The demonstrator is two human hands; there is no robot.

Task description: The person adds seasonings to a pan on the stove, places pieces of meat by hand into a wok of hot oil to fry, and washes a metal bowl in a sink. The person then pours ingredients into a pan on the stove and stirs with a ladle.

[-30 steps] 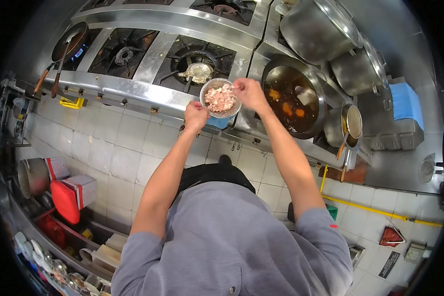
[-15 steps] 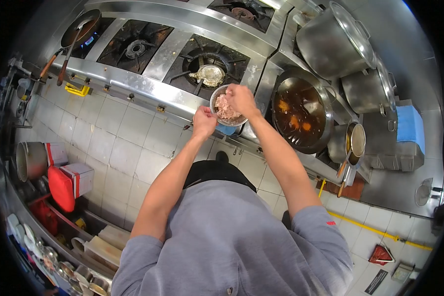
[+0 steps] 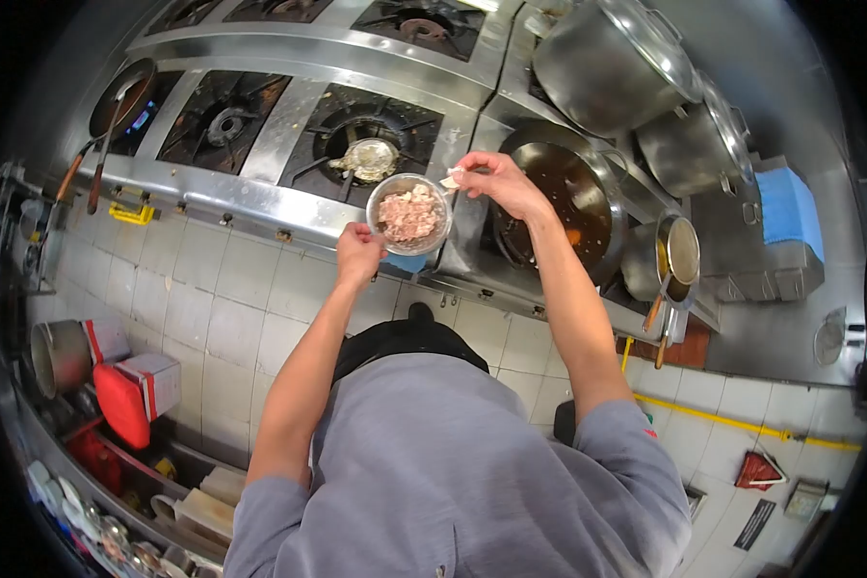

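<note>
Your left hand [image 3: 360, 255] pinched the bowl [image 3: 442, 220] at its rim, your right hand [image 3: 504, 183] a pale scrap [image 3: 450, 180]; that one-sided grip risked tipping minced meat [image 3: 407, 215] onto the stove [image 3: 279, 135].

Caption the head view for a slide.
Left hand holds a bowl of pinkish mince; right hand pinches a pale bit nearby.

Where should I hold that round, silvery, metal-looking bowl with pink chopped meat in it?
Probably the left rim of the round, silvery, metal-looking bowl, coming from the near left, as the left hand does: its open top faces up, no handle shows, and gripping there avoids the pink chopped meat.
</note>
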